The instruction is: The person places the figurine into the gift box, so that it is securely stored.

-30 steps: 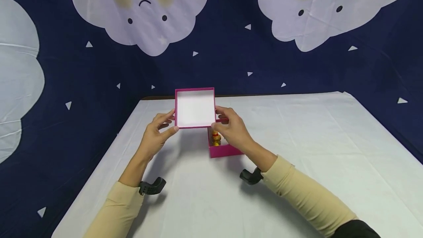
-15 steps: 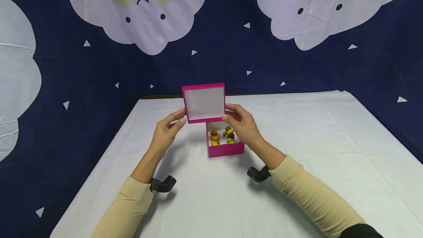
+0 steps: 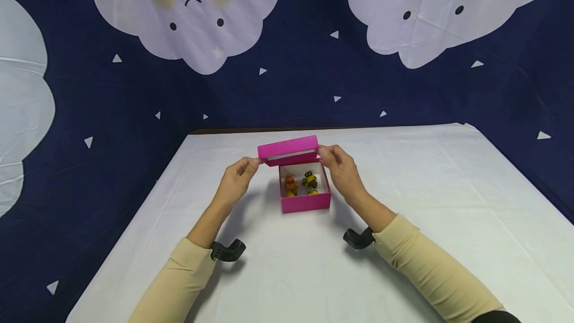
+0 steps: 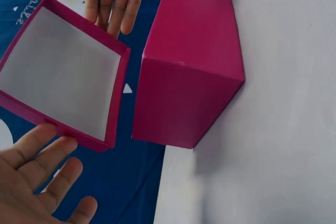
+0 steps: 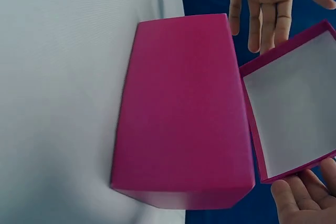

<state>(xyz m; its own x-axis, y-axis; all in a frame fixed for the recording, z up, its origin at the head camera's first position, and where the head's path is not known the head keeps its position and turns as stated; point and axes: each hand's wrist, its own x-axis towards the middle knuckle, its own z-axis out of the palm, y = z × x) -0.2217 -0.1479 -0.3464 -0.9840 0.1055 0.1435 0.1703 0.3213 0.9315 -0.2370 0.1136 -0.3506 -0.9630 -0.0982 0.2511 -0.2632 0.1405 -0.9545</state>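
A pink square box lid [image 3: 288, 149] with a white inside is held tilted above the back edge of the open box. My left hand [image 3: 236, 182] pinches its left side, with fingers [image 4: 50, 153] against the rim in the left wrist view. On the opposite side, my right hand [image 3: 344, 171] grips the lid between thumb and fingers. The matching pink box [image 3: 306, 204] stands upright on the table. Inside lie several small figurines: an orange bear in red [image 3: 290, 182], a yellow one with dark goggles [image 3: 309, 179], and others partly hidden by the front wall.
A white cloth covers the table [image 3: 403, 203], whose far edge meets a dark blue backdrop [image 3: 305, 88] printed with clouds and triangles. Black bands with curved camera mounts sit on both wrists, such as the left mount [image 3: 228, 250].
Both hands have carried the lid rightward to over the box's back, tipping it from facing me to nearly flat. The figurines in the box have come into sight. The box stays put.
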